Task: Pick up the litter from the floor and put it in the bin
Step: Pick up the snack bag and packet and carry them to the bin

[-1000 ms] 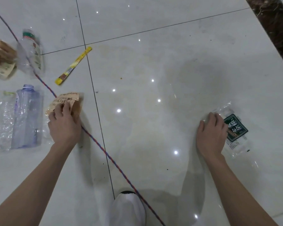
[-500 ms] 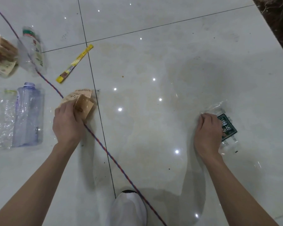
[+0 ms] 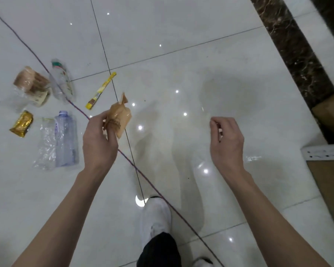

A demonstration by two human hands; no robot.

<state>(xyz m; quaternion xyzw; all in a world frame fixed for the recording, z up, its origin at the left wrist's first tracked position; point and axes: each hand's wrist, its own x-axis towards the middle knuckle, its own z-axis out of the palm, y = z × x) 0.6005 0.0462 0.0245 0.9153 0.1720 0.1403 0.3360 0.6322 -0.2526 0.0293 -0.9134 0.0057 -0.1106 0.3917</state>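
The left hand [image 3: 98,139] is gripping the brown wrapper [image 3: 120,118] above the floor [image 3: 181,54]. The right hand [image 3: 227,141] is curling its fingers, perhaps around something; I cannot tell. A clear bottle [image 3: 66,139] is lying at the left hand's nine o'clock.

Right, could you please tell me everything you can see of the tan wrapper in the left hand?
The tan wrapper looks like glossy, translucent plastic film, crumpled, with dark print near its lower end and a twisted corner pointing up. The left hand grips its lower left part between thumb and fingers, holding it above the floor; nothing else touches it.
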